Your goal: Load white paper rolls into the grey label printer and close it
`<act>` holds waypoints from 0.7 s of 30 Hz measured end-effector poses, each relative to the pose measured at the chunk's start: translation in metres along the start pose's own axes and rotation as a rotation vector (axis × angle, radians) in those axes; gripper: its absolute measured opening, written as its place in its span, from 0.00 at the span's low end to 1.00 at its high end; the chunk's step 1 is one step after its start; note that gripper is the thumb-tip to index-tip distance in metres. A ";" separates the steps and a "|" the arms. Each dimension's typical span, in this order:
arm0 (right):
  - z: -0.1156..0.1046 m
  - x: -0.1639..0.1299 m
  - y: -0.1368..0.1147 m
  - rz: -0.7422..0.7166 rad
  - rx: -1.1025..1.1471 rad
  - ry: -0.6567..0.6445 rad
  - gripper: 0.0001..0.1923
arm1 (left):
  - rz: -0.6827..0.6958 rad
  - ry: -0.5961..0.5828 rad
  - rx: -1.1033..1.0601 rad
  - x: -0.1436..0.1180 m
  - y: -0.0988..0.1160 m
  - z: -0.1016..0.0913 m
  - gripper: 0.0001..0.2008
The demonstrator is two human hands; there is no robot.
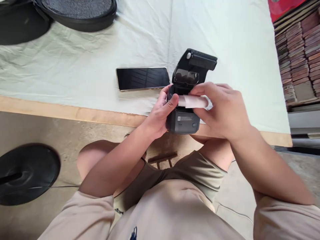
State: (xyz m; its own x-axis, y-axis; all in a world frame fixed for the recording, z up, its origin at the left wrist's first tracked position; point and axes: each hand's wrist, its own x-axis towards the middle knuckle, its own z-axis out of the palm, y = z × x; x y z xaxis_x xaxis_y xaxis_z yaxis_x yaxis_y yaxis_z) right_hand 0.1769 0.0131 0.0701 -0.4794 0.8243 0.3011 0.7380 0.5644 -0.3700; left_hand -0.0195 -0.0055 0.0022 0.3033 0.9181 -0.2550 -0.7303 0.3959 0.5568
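A small black label printer (183,122) with its hinged lid (195,68) swung up is held over the table's near edge. Around its left side my left hand (162,111) is closed, the thumb lying by the opening. A roll of white paper (193,101) sits at the open compartment, partly inside as far as I can see. My right hand (222,108) pinches the roll's right end between thumb and fingers. Just left of the printer, a phone (143,78) lies face up with a dark screen.
A pale cloth covers the table (87,53). At the back left lies an open black case (82,16). Stacked bricks (297,63) stand beyond the right edge. On the floor to the left is a round black base (27,173) with a cable.
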 end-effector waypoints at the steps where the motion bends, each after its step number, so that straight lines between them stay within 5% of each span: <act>1: 0.000 -0.001 -0.001 0.001 -0.029 0.013 0.11 | -0.002 0.000 0.001 0.000 0.001 0.000 0.24; 3: 0.001 -0.005 -0.006 -0.026 -0.051 0.050 0.04 | -0.005 0.004 0.001 0.001 0.002 0.000 0.24; 10: -0.003 -0.024 -0.020 -0.159 0.076 0.011 0.05 | 0.019 -0.043 0.061 -0.001 0.005 -0.002 0.39; 16: 0.005 0.011 0.012 0.108 0.411 0.403 0.16 | 0.021 -0.068 0.150 -0.003 0.002 -0.008 0.56; 19: 0.011 0.031 0.028 0.162 0.618 0.324 0.31 | 0.016 -0.047 0.129 -0.004 0.002 -0.007 0.60; 21: 0.010 0.034 0.031 0.163 0.640 0.257 0.30 | 0.026 -0.032 0.081 -0.003 0.002 -0.008 0.61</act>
State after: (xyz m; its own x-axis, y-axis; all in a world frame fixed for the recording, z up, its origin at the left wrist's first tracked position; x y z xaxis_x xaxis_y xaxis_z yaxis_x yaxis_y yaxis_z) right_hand 0.1785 0.0590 0.0606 -0.2009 0.9084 0.3667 0.3292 0.4152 -0.8481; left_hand -0.0266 -0.0078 -0.0022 0.3049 0.9278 -0.2153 -0.6864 0.3707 0.6256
